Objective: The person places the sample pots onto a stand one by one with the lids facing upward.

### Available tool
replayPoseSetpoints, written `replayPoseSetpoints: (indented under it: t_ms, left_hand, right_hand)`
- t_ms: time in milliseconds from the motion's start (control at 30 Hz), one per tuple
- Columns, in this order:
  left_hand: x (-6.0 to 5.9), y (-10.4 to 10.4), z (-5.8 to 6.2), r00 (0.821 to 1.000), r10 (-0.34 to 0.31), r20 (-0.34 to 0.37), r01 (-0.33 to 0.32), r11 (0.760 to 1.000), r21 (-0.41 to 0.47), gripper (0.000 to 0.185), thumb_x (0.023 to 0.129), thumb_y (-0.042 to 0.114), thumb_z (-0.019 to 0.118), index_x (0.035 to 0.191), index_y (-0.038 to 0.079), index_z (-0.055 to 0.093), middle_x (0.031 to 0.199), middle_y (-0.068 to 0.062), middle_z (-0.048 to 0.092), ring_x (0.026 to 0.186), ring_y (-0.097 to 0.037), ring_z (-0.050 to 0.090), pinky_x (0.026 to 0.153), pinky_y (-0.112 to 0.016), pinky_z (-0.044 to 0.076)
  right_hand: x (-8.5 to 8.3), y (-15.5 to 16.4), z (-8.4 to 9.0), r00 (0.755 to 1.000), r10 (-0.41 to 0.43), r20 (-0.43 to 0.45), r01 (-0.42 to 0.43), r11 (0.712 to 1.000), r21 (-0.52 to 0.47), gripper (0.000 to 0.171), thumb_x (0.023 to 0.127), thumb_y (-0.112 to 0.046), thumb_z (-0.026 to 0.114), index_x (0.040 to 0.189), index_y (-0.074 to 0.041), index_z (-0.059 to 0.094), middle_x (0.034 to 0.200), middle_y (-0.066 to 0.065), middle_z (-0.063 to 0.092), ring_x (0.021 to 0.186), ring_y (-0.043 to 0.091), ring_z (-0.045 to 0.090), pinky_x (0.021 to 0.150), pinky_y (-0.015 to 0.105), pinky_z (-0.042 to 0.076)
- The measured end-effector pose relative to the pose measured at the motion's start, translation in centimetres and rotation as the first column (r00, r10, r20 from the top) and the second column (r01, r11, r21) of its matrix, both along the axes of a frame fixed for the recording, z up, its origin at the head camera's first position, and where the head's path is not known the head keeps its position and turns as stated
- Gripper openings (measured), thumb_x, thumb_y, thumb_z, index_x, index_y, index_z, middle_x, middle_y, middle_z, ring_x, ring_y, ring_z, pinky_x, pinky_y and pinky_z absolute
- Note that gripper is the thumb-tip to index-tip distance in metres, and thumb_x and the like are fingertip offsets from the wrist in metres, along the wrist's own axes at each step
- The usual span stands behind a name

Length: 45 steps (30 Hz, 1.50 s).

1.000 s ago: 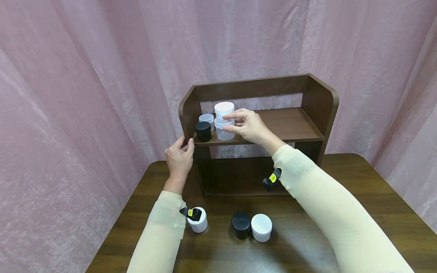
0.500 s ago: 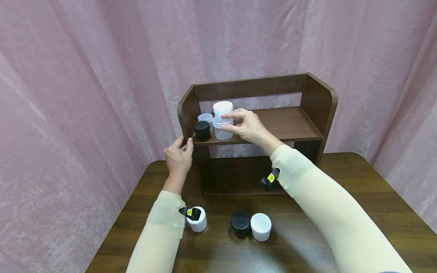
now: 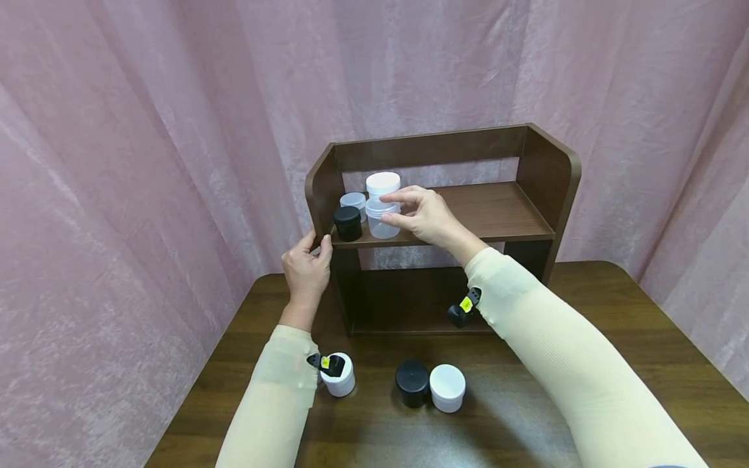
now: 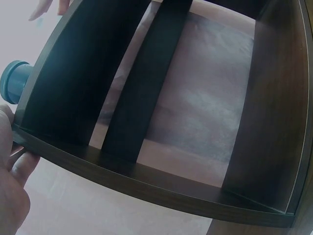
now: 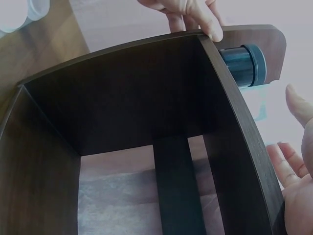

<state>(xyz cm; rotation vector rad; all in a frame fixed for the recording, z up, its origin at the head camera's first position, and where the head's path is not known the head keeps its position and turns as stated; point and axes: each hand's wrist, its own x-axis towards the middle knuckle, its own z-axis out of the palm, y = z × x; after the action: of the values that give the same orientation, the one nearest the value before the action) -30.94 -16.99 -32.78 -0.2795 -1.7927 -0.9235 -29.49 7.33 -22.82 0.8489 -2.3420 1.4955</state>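
Observation:
My right hand [image 3: 391,209] reaches onto the upper board of a dark wooden shelf [image 3: 497,214] and holds a clear jar [image 3: 379,228], forefinger over its lid and thumb on its side. Beside that jar stand a black jar [image 3: 348,223], a small clear jar [image 3: 354,201] and a white-lidded jar [image 3: 383,182]. My left hand [image 3: 318,242] grips the front edge of the shelf's left side panel [image 3: 322,188]. In the right wrist view the left hand's fingers [image 5: 190,14] curl over that panel, close to the black jar [image 5: 244,63].
On the brown table [image 3: 585,305] in front of the shelf stand a white jar [image 3: 341,383], a black jar [image 3: 412,383] and another white jar [image 3: 447,388]. The shelf's lower bay [image 3: 409,299] holds nothing. A pink curtain [image 3: 146,162] hangs close behind and on both sides.

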Motion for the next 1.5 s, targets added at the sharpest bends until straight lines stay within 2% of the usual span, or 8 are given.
replayPoseSetpoints:
  t_ms: [200, 400, 567, 700, 833, 1067, 1233, 1500]
  left_hand:
    - [0.0, 0.1, 0.0, 1.0, -0.003, -0.006, 0.003, 1.0, 0.005, 0.013, 0.084, 0.012, 0.07, 0.094, 0.006, 0.075, 0.087, -0.011, 0.073, 0.078, -0.024, 0.071, 0.065, -0.041, 0.056]
    - [0.1, 0.4, 0.0, 1.0, -0.006, 0.001, 0.006, 1.0, 0.008, 0.017, 0.085, 0.014, 0.069, 0.099, 0.007, 0.076, 0.091, -0.01, 0.073, 0.081, -0.023, 0.071, 0.068, -0.041, 0.056]
    - [0.1, 0.5, 0.1, 1.0, -0.01, 0.003, 0.01, 1.0, 0.013, 0.018, 0.085, 0.014, 0.069, 0.099, 0.005, 0.076, 0.091, -0.01, 0.073, 0.08, -0.024, 0.071, 0.069, -0.042, 0.056]
    - [0.0, 0.4, 0.2, 1.0, -0.008, -0.009, 0.008, 1.0, 0.023, 0.017, 0.084, 0.013, 0.069, 0.098, 0.005, 0.076, 0.09, -0.01, 0.073, 0.079, -0.025, 0.071, 0.068, -0.043, 0.056]
    - [0.0, 0.3, 0.3, 1.0, -0.005, -0.014, 0.005, 1.0, 0.025, 0.014, 0.084, 0.013, 0.069, 0.093, 0.004, 0.075, 0.086, -0.01, 0.073, 0.076, -0.026, 0.071, 0.068, -0.043, 0.056]
    - [0.2, 0.4, 0.2, 1.0, -0.002, 0.002, 0.002, 1.0, 0.012, 0.014, 0.085, 0.014, 0.069, 0.092, 0.004, 0.075, 0.084, -0.011, 0.073, 0.075, -0.025, 0.071, 0.069, -0.042, 0.055]
    - [0.2, 0.5, 0.2, 1.0, -0.009, 0.001, 0.009, 1.0, 0.024, 0.016, 0.085, 0.015, 0.069, 0.096, 0.004, 0.075, 0.089, -0.011, 0.073, 0.076, -0.025, 0.071, 0.07, -0.042, 0.055]
    - [0.2, 0.3, 0.3, 1.0, -0.016, -0.002, 0.016, 0.999, 0.029, 0.016, 0.085, 0.014, 0.069, 0.095, 0.003, 0.075, 0.09, -0.012, 0.073, 0.078, -0.026, 0.071, 0.07, -0.042, 0.055]
  right_hand:
    - [0.1, 0.3, 0.1, 1.0, 0.01, 0.003, -0.01, 1.0, -0.009, 0.043, 0.084, -0.005, 0.073, 0.124, 0.004, 0.061, 0.12, 0.02, 0.058, 0.1, 0.034, 0.061, 0.084, 0.035, 0.052]
    - [0.5, 1.8, -0.3, 0.999, 0.022, -0.028, -0.023, 0.998, -0.061, 0.043, 0.083, -0.004, 0.073, 0.123, 0.006, 0.061, 0.121, 0.023, 0.058, 0.107, 0.038, 0.058, 0.087, 0.041, 0.051]
    - [0.8, 4.1, -2.0, 0.997, 0.003, -0.072, -0.007, 0.998, -0.061, 0.042, 0.082, -0.009, 0.076, 0.122, -0.003, 0.064, 0.122, 0.016, 0.06, 0.099, 0.029, 0.065, 0.08, 0.031, 0.053]
    - [2.3, 5.8, -3.1, 0.993, 0.022, -0.113, -0.027, 0.999, -0.046, 0.04, 0.082, -0.012, 0.076, 0.121, -0.008, 0.066, 0.121, 0.013, 0.062, 0.095, 0.024, 0.066, 0.077, 0.025, 0.052]
    - [4.0, 7.3, -4.3, 0.99, 0.047, -0.13, -0.051, 0.998, -0.029, 0.04, 0.083, -0.011, 0.075, 0.122, -0.006, 0.065, 0.118, 0.014, 0.063, 0.1, 0.025, 0.064, 0.081, 0.025, 0.051]
    - [6.2, 10.1, -6.5, 0.991, 0.002, -0.13, -0.003, 1.0, -0.007, 0.039, 0.083, -0.006, 0.074, 0.12, -0.007, 0.065, 0.113, 0.006, 0.066, 0.098, 0.015, 0.063, 0.083, 0.027, 0.051]
    - [7.2, 12.0, -8.6, 0.993, 0.019, -0.114, -0.022, 1.0, -0.022, 0.039, 0.081, 0.001, 0.074, 0.118, -0.004, 0.065, 0.113, 0.006, 0.065, 0.098, 0.011, 0.063, 0.082, 0.024, 0.051]
    - [8.6, 13.8, -14.2, 0.996, 0.036, -0.077, -0.036, 0.999, 0.004, 0.039, 0.079, 0.002, 0.074, 0.116, -0.008, 0.066, 0.112, 0.004, 0.065, 0.1, 0.017, 0.063, 0.081, 0.028, 0.053]
